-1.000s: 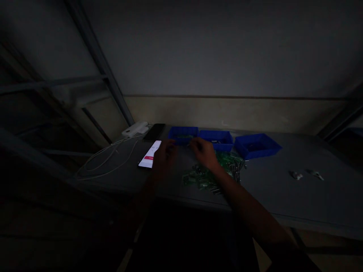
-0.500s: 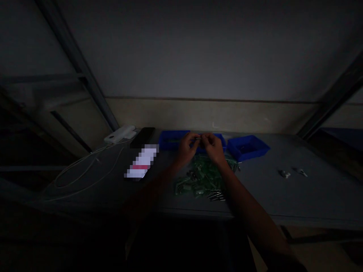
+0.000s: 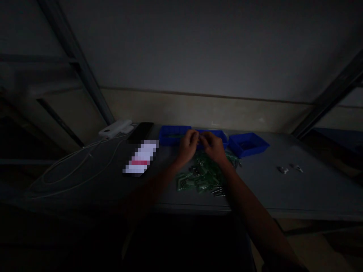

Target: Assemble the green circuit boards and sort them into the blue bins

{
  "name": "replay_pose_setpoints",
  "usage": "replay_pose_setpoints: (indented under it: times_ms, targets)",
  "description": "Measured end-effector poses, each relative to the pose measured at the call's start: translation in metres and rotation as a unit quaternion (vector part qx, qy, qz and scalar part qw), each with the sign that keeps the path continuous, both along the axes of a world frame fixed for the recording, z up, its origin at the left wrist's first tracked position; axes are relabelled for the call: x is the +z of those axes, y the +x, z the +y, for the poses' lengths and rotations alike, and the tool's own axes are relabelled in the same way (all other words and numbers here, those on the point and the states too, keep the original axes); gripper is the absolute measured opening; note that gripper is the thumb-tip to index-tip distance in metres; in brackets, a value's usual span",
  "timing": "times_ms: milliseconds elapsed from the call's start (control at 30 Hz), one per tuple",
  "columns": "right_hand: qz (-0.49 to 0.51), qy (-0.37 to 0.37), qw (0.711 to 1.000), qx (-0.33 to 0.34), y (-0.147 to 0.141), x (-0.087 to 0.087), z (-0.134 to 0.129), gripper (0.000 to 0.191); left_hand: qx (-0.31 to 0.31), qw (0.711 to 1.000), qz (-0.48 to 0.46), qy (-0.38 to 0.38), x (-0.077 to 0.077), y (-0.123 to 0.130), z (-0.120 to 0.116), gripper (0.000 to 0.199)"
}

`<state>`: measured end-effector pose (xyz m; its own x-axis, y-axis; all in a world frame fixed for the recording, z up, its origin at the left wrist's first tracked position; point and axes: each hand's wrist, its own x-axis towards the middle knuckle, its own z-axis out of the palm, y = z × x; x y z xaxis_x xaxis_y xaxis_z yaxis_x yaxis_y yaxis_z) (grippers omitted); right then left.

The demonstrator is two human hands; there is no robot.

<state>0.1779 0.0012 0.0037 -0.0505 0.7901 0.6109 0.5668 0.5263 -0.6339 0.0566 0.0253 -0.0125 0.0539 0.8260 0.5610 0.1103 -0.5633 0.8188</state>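
My left hand (image 3: 187, 144) and my right hand (image 3: 212, 146) meet above the middle blue bin (image 3: 219, 134), fingers pinched close together. Whatever they hold between the fingertips is too small and dark to name. Below and between my wrists lies a heap of small green-tinted plastic packets (image 3: 204, 172), with metal pieces among them. Several thin metal rods (image 3: 218, 190) lie at the heap's near edge, beside my right forearm. Just left of my left hand is another blue bin (image 3: 170, 140) with something greenish inside.
A third blue bin (image 3: 248, 145) holds small dark items. On the left are a lit phone (image 3: 141, 158), a dark phone-like slab (image 3: 141, 131), a white power strip (image 3: 115, 129) and loose white cables (image 3: 61, 162). Small white pieces (image 3: 283, 170) lie at right on the grey table (image 3: 255, 189).
The view has shifted slightly. My hands stay together over the middle bin, the left fingers now curled tighter and the fingertips a little changed in position.
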Motion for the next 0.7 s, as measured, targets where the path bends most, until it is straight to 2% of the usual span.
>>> replay_pose_setpoints:
  times_ms: [200,367,533,700]
  targets:
    - [-0.021,-0.002,0.998,-0.051,0.005,0.003,-0.001,0.038,-0.018,0.999,0.026,0.020,-0.003,0.002,-0.006,0.017]
    - [-0.041,0.000,0.998,-0.040,0.004,0.004,-0.002,0.041,-0.016,0.999,0.022,0.020,0.000,0.001,-0.007,0.016]
    - [-0.016,0.005,1.000,-0.012,0.002,0.004,-0.005,0.029,-0.002,1.000,0.004,-0.006,0.006,-0.001,-0.007,0.014]
    - [-0.013,0.023,1.000,0.003,0.001,0.003,-0.006,0.024,0.012,1.000,-0.001,-0.018,0.007,-0.002,-0.005,0.022]
